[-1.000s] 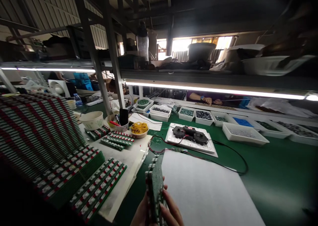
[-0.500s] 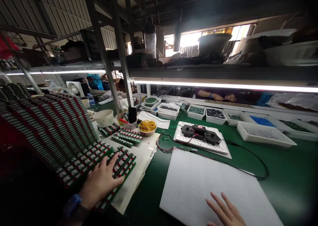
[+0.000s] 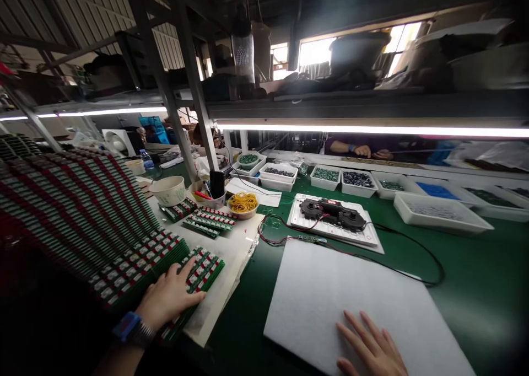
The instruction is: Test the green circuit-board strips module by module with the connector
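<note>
My left hand (image 3: pixel 171 296) rests with spread fingers on a small stack of green circuit boards (image 3: pixel 210 266) with white and red parts. Just left of it rises a tall, stepped pile of similar circuit boards (image 3: pixel 119 210). Over the white foam sheet (image 3: pixel 314 288) at front right lies my right hand (image 3: pixel 374 345), fingers apart and holding nothing; it appears to touch the sheet. Beyond the sheet, a black speaker unit (image 3: pixel 333 213) sits on a white board (image 3: pixel 295 216), wired to a small circuit board (image 3: pixel 308 238).
White trays (image 3: pixel 359 191) of small parts line the back of the green table (image 3: pixel 243 310). A bowl of yellow rubber bands (image 3: pixel 243 205), a paper bowl (image 3: pixel 167 191) and a pen cup stand left of centre. Across the bench, another person's hands (image 3: pixel 372 152) show beneath the lit shelf.
My right hand has moved slightly left and lower onto the foam sheet. My left hand stays on the circuit boards. The camera view has tilted a little.
</note>
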Available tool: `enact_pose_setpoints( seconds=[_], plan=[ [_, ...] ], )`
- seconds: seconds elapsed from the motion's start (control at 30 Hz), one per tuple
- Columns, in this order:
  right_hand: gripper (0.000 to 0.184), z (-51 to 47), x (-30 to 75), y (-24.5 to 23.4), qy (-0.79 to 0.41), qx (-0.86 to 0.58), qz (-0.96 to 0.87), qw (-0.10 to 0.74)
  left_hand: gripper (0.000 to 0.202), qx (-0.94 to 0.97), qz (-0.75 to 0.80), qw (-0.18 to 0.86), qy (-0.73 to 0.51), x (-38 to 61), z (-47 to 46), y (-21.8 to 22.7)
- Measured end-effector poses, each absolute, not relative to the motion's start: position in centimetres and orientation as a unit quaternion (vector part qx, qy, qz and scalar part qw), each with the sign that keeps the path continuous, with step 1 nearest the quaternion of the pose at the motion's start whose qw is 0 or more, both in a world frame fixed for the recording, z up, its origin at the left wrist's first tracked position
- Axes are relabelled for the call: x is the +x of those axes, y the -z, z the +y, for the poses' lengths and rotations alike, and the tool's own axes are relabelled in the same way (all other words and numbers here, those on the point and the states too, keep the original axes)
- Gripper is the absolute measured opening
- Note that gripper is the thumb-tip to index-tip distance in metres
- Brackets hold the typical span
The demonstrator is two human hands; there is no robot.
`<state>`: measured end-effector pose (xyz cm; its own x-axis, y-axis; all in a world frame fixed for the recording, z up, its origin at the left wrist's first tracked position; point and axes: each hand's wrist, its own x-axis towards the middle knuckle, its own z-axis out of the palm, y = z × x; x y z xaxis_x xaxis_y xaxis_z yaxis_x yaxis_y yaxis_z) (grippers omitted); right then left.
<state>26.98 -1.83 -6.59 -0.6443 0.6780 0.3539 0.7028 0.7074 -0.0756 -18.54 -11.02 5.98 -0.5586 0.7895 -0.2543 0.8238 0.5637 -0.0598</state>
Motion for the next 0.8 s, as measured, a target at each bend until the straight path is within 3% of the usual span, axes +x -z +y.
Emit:
enact_pose_setpoints(
  seconds=[0.4, 0.63, 0.8],
  plan=[
    [0.046, -2.4, 27.2, 6.3, -0.026, -0.402, -0.902, 0.156, 0.095, 0.476, 0.866, 0.108, 0.107, -18.6, -10.7, -6.4],
    [0.047, -2.6, 26.6, 4.9, -0.024, -0.401, -0.905, 0.139, 0.089, 0.47, 0.873, 0.075, 0.104, -18.2, -11.2, -5.5],
    [0.05, -2.6, 30.5, 3.3, -0.04, -0.426, -0.88, 0.206, 0.084, 0.5, 0.863, 0.019, 0.073, -18.7, -11.9, -4.3]
  ],
)
